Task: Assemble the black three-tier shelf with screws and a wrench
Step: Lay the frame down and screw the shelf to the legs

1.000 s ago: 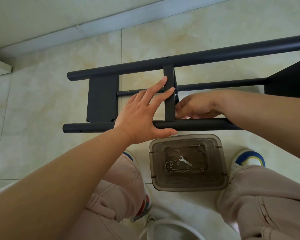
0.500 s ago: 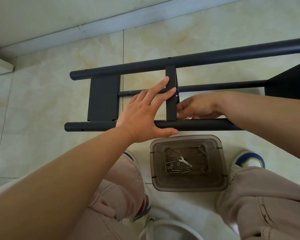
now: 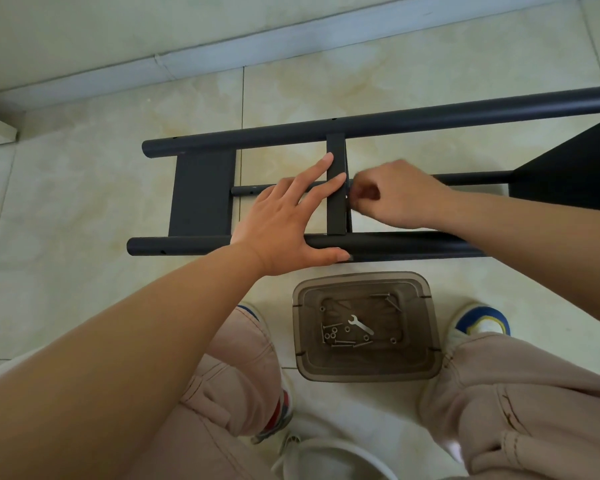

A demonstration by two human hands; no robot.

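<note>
Shelf frame (image 3: pixel 378 126), part-built: your left hand (image 3: pixel 284 223), fingers spread, steadies the middle panel (image 3: pixel 336 209); your right hand (image 3: pixel 395 195), fingers curled, works its fixing; wrench (image 3: pixel 360 324) and loose screws (image 3: pixel 343 342) remain in the box (image 3: pixel 366 370).

Left hand (image 3: pixel 284 226) flat against the shelf (image 3: pixel 336 192) crosspiece, right hand (image 3: pixel 392 195) curled just beside it, wrench (image 3: pixel 360 324) and screws (image 3: pixel 340 341) in the tub (image 3: pixel 364 370) below the shelf

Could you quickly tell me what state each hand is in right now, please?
Left hand: open, fingers straight, pressing on the shelf frame.
Right hand: fingers curled at the frame's crossbar; what they pinch cannot be told.
</note>
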